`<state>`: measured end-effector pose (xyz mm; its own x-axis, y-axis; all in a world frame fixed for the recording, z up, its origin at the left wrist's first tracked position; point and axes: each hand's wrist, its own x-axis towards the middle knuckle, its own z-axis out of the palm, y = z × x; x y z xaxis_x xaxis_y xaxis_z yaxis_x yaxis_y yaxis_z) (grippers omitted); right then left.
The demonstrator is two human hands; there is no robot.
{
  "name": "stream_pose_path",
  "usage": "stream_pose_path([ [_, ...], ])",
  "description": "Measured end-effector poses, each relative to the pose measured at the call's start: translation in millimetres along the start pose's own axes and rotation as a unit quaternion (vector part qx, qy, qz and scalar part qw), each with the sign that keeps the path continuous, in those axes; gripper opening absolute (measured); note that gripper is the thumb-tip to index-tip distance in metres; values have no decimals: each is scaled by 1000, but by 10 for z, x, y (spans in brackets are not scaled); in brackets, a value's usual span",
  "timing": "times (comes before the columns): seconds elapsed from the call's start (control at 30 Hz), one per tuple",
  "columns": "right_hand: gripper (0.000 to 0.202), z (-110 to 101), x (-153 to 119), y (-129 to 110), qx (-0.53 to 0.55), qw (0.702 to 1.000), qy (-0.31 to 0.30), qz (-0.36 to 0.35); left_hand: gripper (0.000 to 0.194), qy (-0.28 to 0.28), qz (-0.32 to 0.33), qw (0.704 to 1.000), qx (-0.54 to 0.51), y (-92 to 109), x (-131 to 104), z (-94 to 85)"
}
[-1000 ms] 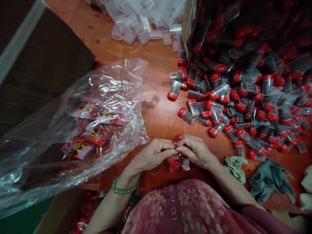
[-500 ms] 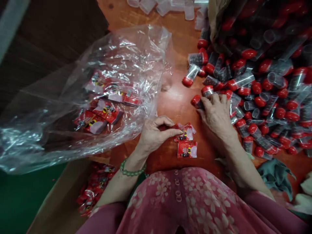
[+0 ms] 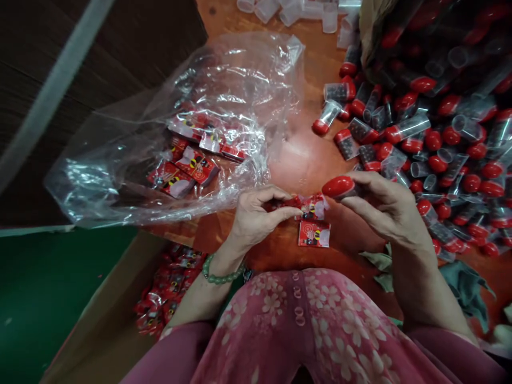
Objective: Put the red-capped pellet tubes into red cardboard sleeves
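My left hand pinches a small red printed packet between thumb and fingers, low over the table. Just below it a second printed packet, red with a yellow and black figure, lies flat on the wood. My right hand is closed on a clear tube with a red cap. Its cap points left toward the pinched packet, a small gap apart, and most of the tube is hidden by my fingers. Beyond that hand spreads a large heap of red-capped clear tubes.
A clear plastic bag with several red packets lies left on the orange table. Below the table edge, a carton holds more packets. Translucent cups sit at the back. Green cloth scraps lie at the right.
My right hand has picked a red-capped tube from the heap's left edge and brought it down toward the packet. My left hand keeps its pinch on the packet. The whole view has shifted slightly.
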<state>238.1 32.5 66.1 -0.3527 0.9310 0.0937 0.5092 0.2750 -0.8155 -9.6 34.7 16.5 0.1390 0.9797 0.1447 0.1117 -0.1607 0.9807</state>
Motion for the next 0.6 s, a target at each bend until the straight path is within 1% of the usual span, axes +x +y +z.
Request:
stream_pose_path([
  [0.1, 24, -13, -11, -152, -6, 997, -54, -57, 23, -17, 18, 1000, 10, 14, -42, 9],
  [0.2, 25, -10, 15, -183, -32, 990, -106, -82, 23, -30, 35, 999, 25, 25, -77, 18],
  [0.33, 29, -19, 42, -190, -89, 977, -178, -81, 21, -51, 53, 997, 39, 14, -104, 19],
  [0.43, 31, -12, 72, -193, -121, 964, -225, -70, 19, -74, 52, 995, 39, -19, -116, 22],
  [0.5, 32, 0, 105, -180, -121, 958, -252, -62, 17, -88, 46, 994, 36, -52, -123, 26],
  [0.6, 33, 10, 166, -139, -89, 952, -290, -38, 14, -103, 26, 994, 32, -110, -129, 29],
])
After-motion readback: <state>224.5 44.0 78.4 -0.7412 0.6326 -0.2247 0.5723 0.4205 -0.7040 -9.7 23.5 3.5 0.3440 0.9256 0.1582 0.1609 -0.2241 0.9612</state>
